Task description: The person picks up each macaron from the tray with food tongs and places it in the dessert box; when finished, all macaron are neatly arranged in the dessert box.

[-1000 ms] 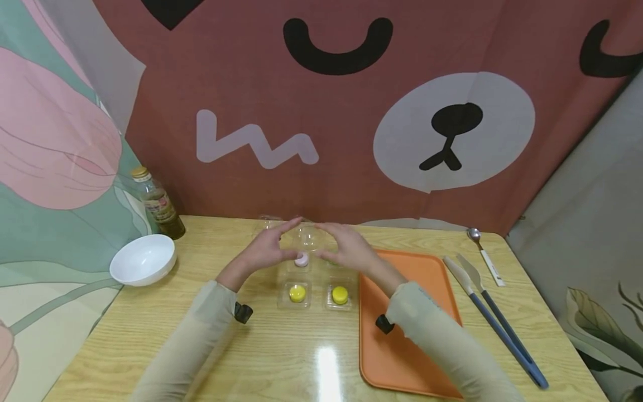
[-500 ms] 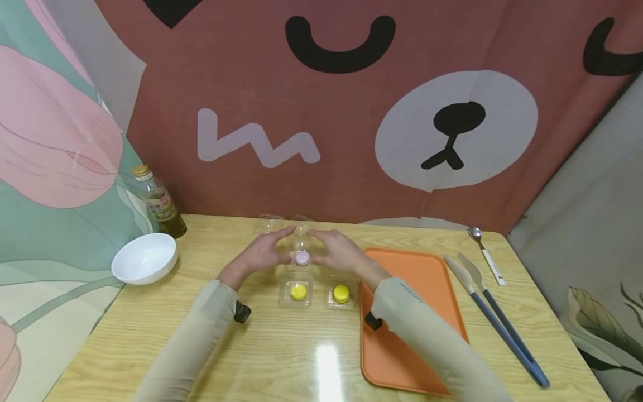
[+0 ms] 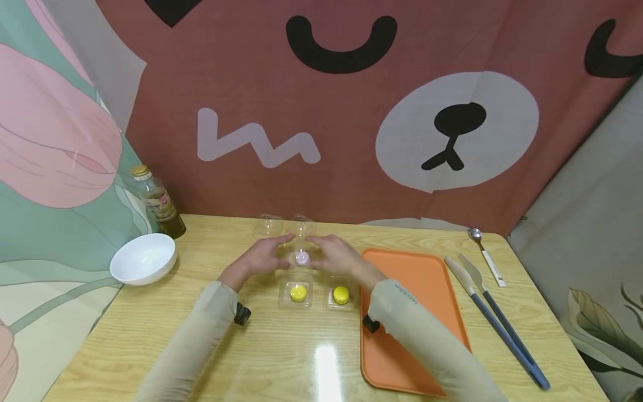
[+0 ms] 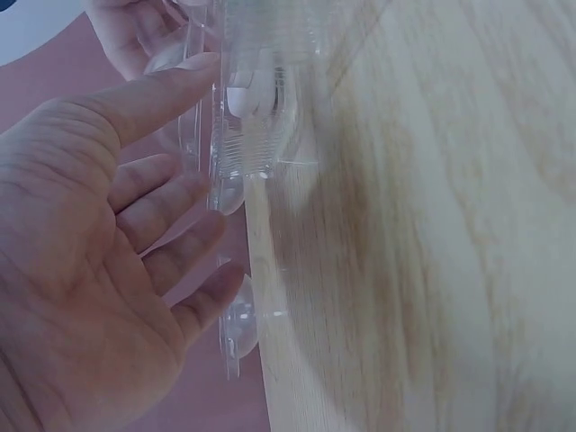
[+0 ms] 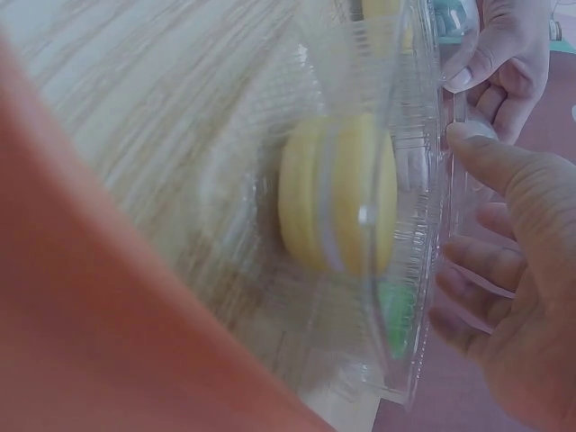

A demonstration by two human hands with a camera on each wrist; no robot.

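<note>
In the head view a pale lilac macaron (image 3: 302, 258) sits in a clear plastic box (image 3: 300, 246), which stands between my hands. My left hand (image 3: 264, 255) flanks its left side with the fingers spread and loosely bent. In the left wrist view the left thumb and fingertips are right at the plastic edge. My right hand (image 3: 335, 255) mirrors it on the right side. The right wrist view has the right thumb tip at the box's rim, other fingers relaxed. Nearer me are two yellow macarons (image 3: 298, 293) in clear boxes. A green macaron (image 5: 396, 317) shows in the right wrist view.
Two more clear plastic containers (image 3: 270, 224) stand at the table's back edge. To the left are a white bowl (image 3: 144, 259) and an oil bottle (image 3: 159, 204). On the right lie an orange tray (image 3: 392, 357), long blue-handled tongs (image 3: 507, 332) and a spoon (image 3: 486, 257).
Both hands have come down and slightly toward me around the lilac macaron's box, the right one also moving left. Containers at the back edge are now more visible.
</note>
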